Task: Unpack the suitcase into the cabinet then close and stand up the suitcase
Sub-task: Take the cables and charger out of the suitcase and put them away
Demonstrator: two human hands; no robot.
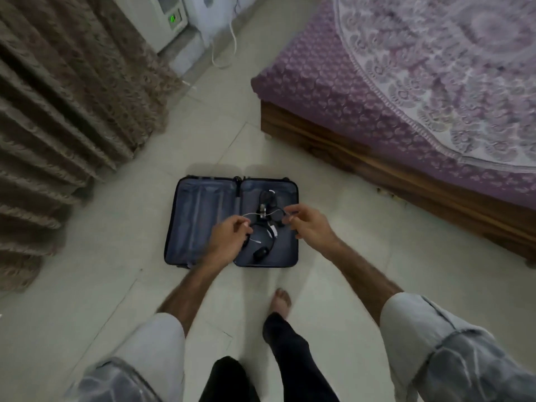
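Suitcase [203,216] lay open flat on floor [87,300], between curtain [58,97] and bed [406,97]. Left half showed bare lining. Right half held tangle of cables [268,208] and dark mouse-like item [260,253] near its front edge. Left hand [229,236] hovered over middle of suitcase, fingers curled, pinching thin white wire [255,212]. Right hand [304,224] over right half, fingertips pinching same wire's other end, remaining fingers loosely spread. Bare foot [280,300] on floor just before suitcase. Frame blurred; cable detail unclear.
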